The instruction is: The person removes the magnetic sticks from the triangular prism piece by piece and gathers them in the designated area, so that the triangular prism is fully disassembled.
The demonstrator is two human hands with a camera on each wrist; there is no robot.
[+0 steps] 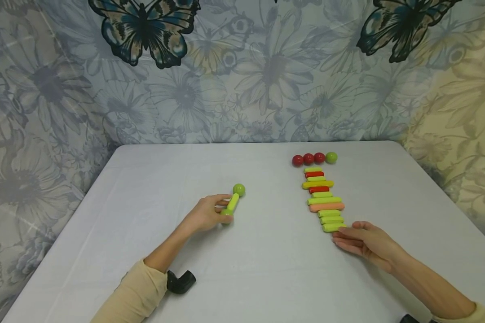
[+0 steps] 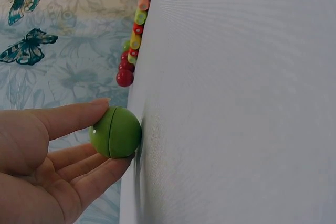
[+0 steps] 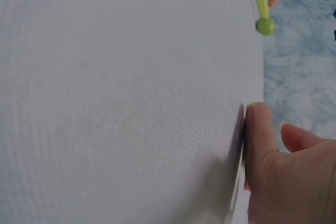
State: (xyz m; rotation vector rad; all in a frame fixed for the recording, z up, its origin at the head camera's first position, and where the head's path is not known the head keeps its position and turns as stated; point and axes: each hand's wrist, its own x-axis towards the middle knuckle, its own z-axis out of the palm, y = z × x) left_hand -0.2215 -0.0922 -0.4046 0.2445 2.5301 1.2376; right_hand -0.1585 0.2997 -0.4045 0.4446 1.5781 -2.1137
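Observation:
In the head view, my left hand pinches the near green ball between thumb and fingers. A light green stick joins it to a second green ball, forming a dumbbell shape. The left wrist view shows only the near ball, with a groove around it; it hides the rest. My right hand is at the nearest green stick of a long row, fingertips right at its right end, fingers loosely extended. Most of that stick is hidden in the right wrist view.
The row runs away from me, with several green sticks, red sticks, a yellow stick and an orange stick. Beyond it sit three red balls and a green ball. All lie on a white-covered table against a patterned wall.

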